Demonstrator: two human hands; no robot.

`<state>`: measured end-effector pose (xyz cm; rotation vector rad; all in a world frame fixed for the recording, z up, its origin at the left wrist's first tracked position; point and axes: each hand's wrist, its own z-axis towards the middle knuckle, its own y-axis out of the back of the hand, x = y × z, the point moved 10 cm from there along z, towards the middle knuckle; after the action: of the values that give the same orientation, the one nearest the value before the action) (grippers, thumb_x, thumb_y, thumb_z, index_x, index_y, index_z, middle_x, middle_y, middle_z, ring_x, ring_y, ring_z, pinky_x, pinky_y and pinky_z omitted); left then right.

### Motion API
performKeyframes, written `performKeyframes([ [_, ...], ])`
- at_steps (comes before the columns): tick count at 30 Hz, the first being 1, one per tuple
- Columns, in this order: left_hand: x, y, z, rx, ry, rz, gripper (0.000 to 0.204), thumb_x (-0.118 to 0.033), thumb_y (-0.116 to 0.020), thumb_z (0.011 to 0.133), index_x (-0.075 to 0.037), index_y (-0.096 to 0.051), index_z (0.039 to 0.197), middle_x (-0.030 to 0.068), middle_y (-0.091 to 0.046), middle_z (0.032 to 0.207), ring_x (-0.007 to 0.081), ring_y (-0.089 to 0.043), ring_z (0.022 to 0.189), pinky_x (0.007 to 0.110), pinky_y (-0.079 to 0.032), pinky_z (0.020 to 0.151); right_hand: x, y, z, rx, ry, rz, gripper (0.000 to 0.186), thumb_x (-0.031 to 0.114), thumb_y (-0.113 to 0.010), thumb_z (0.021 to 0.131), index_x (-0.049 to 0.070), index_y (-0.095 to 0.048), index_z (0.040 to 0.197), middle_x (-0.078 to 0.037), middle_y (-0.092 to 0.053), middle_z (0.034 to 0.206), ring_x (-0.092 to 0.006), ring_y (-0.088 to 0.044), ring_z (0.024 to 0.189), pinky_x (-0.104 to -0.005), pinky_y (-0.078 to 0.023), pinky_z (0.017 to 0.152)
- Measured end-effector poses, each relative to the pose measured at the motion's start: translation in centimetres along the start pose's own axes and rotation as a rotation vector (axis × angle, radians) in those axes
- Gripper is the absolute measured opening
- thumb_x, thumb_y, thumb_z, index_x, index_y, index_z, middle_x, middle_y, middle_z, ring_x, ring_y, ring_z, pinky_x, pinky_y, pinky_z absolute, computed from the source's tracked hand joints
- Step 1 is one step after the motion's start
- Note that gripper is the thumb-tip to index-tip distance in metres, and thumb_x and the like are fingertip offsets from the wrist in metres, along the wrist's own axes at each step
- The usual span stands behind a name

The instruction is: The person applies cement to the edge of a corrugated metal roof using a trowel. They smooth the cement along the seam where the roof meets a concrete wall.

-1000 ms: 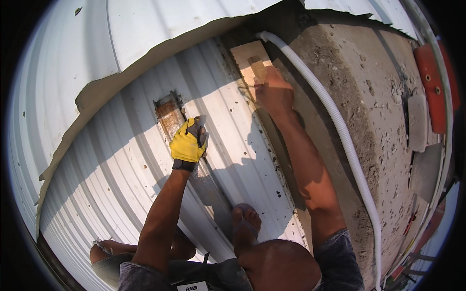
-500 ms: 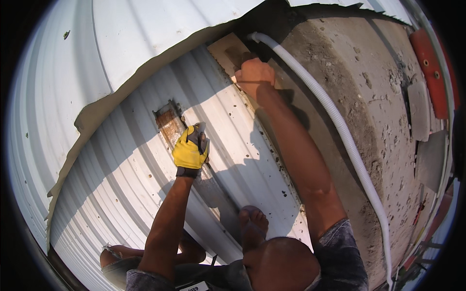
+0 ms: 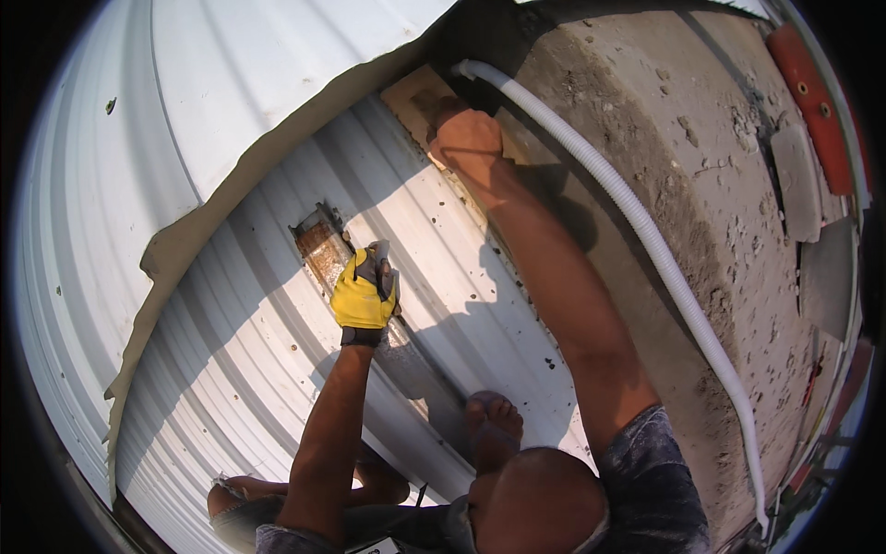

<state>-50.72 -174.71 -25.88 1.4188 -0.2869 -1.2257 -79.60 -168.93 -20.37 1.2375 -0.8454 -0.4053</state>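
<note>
My right hand (image 3: 468,138), bare, is closed on a flat tan rectangular board like a plastering float (image 3: 406,100). The board lies against the base of the wall where it meets the metal sheets; its handle is hidden by my fingers. My left hand (image 3: 365,291) wears a yellow glove with dark finger parts. Its fingers are curled, and what they hold, if anything, cannot be made out. That hand rests by a rusty metal channel (image 3: 323,254) lying along the ribbed white roof sheet (image 3: 277,314).
A white corrugated hose (image 3: 637,212) runs along the rough plastered wall (image 3: 729,185) at right. At upper left, another metal sheet (image 3: 249,83) ends in a jagged edge. My foot (image 3: 494,423) stands on the roof. An orange-red piece (image 3: 808,106) sits at far right.
The whole view has shifted slightly. My right hand keeps hold of the float at nearly the same place along the wall, and my left hand stays by the channel.
</note>
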Motion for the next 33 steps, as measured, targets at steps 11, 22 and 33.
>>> performKeyframes([
  [11, -0.1, -0.4, -0.5, -0.019, -0.042, 0.05, 0.041, -0.024, -0.07, 0.091, -0.008, -0.063, 0.128, 0.0153, -0.071, 0.115, 0.0386, -0.07, 0.095, 0.046, -0.058, 0.082, -0.2, -0.4, 0.6, -0.043, -0.033, 0.036, 0.029, 0.029, -0.067, 0.084, 0.004, -0.071, 0.097, -0.022, -0.073, 0.093, -0.0417, -0.072, 0.09, -0.0496, -0.058, 0.081],
  [22, -0.5, 0.3, -0.2, -0.076, -0.101, 0.079, 0.037, -0.022, -0.07, 0.09, -0.005, -0.064, 0.123, 0.0159, -0.072, 0.112, 0.0374, -0.07, 0.092, 0.044, -0.058, 0.08, 0.8, -0.1, 1.3, 0.076, -0.065, 0.003, 0.027, 0.025, -0.068, 0.083, 0.005, -0.072, 0.1, -0.022, -0.074, 0.095, -0.0399, -0.073, 0.093, -0.0473, -0.059, 0.083],
  [33, -0.5, 0.1, -0.4, -0.046, -0.077, 0.056, 0.03, -0.02, -0.067, 0.094, -0.008, -0.064, 0.121, 0.0143, -0.07, 0.104, 0.0384, -0.068, 0.093, 0.045, -0.056, 0.08, 0.0, 0.5, 0.4, 0.079, -0.124, 0.083, 0.035, 0.027, -0.069, 0.082, 0.003, -0.071, 0.107, -0.024, -0.074, 0.103, -0.0405, -0.073, 0.097, -0.0479, -0.059, 0.086],
])
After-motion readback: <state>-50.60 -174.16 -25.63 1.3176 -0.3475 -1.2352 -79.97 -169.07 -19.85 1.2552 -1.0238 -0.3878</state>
